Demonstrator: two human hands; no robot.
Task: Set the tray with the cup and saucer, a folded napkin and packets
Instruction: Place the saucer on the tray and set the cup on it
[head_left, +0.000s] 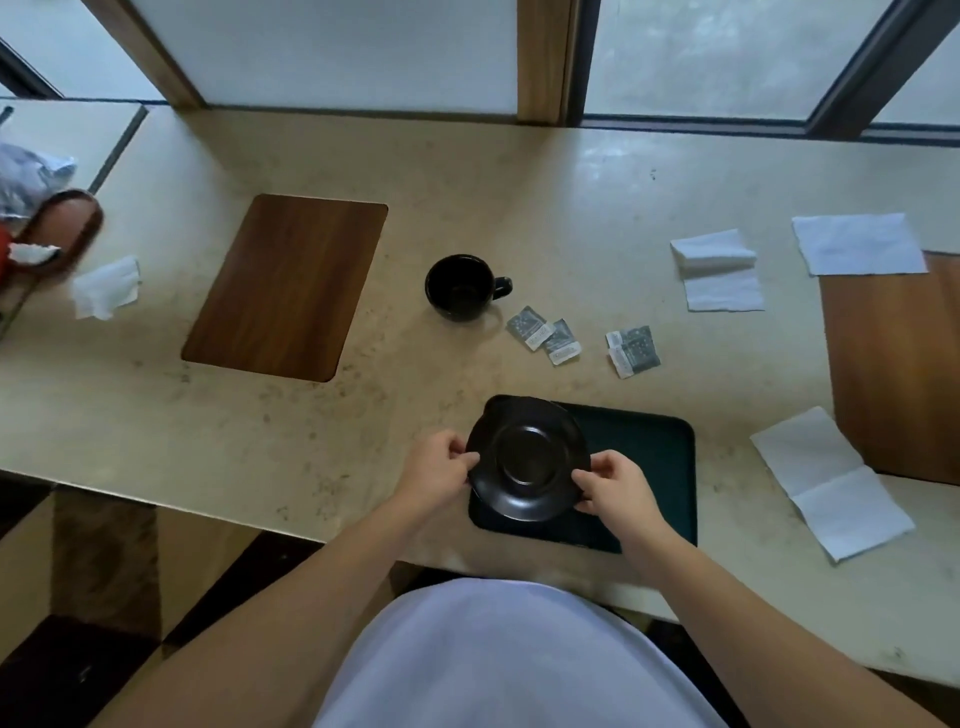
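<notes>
Holding the saucer (527, 460) by opposite rims, I had my left hand (435, 470) pinching its left edge and my right hand (613, 486) pinching its right edge, fingers (587, 480) closed on the rim. It sat over the left end of the dark tray (649, 462); whether it rested on the tray or hung just above it, I could not tell.

Risks, as I judged them: the saucer overlapped the tray's left rim, so released there it might tilt or rock; set too far left, it would crowd the space wanted for napkin and packets.

Containers:
- Tray: held nothing but the saucer.
- Saucer: empty.
- Cup (457, 286): upright on the worktop (441, 182), well beyond the tray, apparently empty.

Loose items on the worktop: two pairs of packets (545, 338) between cup and tray level; a folded napkin (714, 270) further right; an opened napkin sheet (831, 483) just right of the tray.
</notes>
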